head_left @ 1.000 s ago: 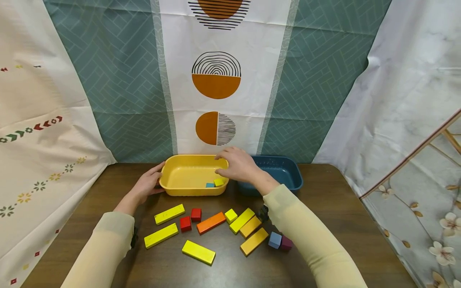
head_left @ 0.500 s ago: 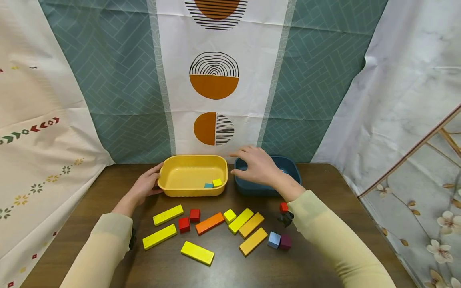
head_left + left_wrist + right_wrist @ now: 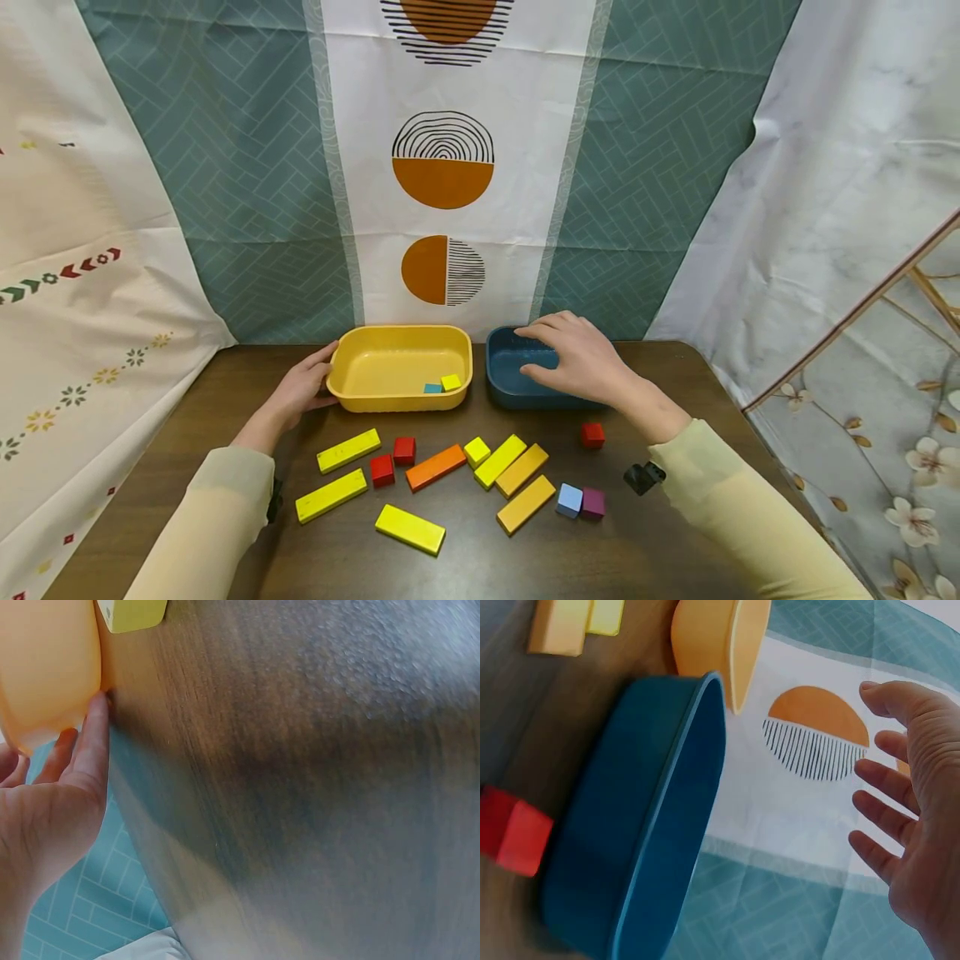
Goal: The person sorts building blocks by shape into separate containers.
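My left hand rests against the left end of a yellow plastic bin. In the left wrist view its straight fingers touch the bin's outer wall. A blue cube and a yellow cube lie inside that bin, near its front right corner. Over the right part of a dark blue bin hovers my right hand. Its fingers and thumb are spread apart with nothing between them, as the right wrist view also shows.
Several wooden blocks lie in front of the bins: yellow bars, an orange bar, tan bars and red cubes. A light blue cube touches a purple cube. Another red cube lies before the blue bin. A curtain hangs behind.
My right hand has moved right, from above the yellow bin's right end to above the blue bin, uncovering a red cube on the table. The left hand stays at the yellow bin.
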A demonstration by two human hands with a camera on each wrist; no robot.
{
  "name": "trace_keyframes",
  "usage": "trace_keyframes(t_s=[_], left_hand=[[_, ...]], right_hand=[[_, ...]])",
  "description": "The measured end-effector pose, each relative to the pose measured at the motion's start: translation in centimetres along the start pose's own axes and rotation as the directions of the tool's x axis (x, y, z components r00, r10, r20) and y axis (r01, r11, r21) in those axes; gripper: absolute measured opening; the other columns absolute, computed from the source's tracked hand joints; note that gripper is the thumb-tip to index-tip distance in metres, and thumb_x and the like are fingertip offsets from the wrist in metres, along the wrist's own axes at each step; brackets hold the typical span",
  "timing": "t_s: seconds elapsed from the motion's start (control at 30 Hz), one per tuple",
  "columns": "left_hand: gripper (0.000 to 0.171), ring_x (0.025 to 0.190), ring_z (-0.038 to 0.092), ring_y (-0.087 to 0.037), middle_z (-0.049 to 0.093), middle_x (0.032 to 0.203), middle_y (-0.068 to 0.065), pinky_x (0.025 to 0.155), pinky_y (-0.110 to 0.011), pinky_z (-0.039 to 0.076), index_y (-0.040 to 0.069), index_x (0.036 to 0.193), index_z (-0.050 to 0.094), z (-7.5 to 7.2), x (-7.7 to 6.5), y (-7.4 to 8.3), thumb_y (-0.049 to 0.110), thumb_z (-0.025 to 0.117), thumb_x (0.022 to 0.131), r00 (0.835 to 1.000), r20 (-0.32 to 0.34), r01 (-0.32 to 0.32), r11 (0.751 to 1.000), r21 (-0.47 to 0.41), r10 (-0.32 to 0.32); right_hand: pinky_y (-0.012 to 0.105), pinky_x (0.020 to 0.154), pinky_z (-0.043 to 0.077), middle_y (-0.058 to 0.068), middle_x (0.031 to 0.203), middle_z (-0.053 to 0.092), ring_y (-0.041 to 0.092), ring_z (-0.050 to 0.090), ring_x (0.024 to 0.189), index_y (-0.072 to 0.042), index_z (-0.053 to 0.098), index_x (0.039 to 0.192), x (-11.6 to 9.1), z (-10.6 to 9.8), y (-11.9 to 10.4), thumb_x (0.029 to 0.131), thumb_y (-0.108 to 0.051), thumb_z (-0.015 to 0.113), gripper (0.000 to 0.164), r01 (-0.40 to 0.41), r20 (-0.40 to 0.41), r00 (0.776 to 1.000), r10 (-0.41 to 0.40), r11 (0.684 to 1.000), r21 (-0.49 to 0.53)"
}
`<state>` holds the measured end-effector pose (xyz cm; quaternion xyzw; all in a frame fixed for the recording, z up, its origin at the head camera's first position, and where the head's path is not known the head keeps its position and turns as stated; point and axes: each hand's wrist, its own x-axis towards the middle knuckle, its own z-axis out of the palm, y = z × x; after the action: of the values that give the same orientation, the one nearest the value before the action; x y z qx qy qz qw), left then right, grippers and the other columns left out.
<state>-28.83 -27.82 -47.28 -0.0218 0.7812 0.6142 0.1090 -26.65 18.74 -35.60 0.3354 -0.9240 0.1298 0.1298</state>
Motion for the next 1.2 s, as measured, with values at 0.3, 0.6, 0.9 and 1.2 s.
trace_keyframes(t_s=[0.3,0.6,0.9,1.2], left_hand=[[0.058,0.132,0.047,-0.04,0.017,0.168,-0.02,0.101,-0.052,0.051,0.022,0.166,0.014,0.0,0.1,0.1,0.021,0.032,0.111,1.0,0.002,-0.008,1.0,0.003,0.008],[0.057,0.134,0.045,-0.04,0.015,0.168,-0.019,0.101,-0.053,0.05,0.023,0.166,0.014,0.1,0.1,0.0,0.022,0.031,0.111,1.0,0.002,0.001,1.0,0.006,-0.001],[0.057,0.132,0.046,-0.039,0.015,0.168,-0.019,0.101,-0.053,0.049,0.023,0.166,0.014,0.0,0.0,0.0,0.023,0.031,0.111,1.0,0.001,0.001,1.0,0.01,-0.001],[0.057,0.133,0.045,-0.042,0.013,0.169,-0.018,0.102,-0.053,0.049,0.023,0.166,0.014,0.0,0.0,-0.1,0.022,0.031,0.111,1.0,0.005,-0.007,1.0,0.016,0.007]], right_hand=[[0.052,0.1,0.047,0.003,0.131,0.065,0.027,0.053,0.122,-0.02,0.067,0.137,-3.0,-0.7,1.6,0.091,-0.042,0.075,0.051,-0.016,0.016,1.0,0.016,0.999,-0.033],[0.051,0.099,0.046,0.001,0.124,0.069,0.027,0.056,0.117,-0.019,0.072,0.13,-5.7,-0.8,2.4,0.088,-0.042,0.079,0.048,0.039,0.005,0.999,-0.039,0.997,-0.069],[0.047,0.098,0.046,-0.005,0.114,0.07,0.022,0.057,0.111,-0.02,0.075,0.123,-8.8,-0.6,1.9,0.086,-0.044,0.08,0.045,0.077,0.011,0.997,-0.076,0.993,-0.094],[0.043,0.095,0.048,-0.01,0.111,0.07,0.017,0.058,0.108,-0.02,0.076,0.118,-11.4,0.0,1.4,0.082,-0.048,0.082,0.046,0.076,0.011,0.997,-0.076,0.993,-0.092]])
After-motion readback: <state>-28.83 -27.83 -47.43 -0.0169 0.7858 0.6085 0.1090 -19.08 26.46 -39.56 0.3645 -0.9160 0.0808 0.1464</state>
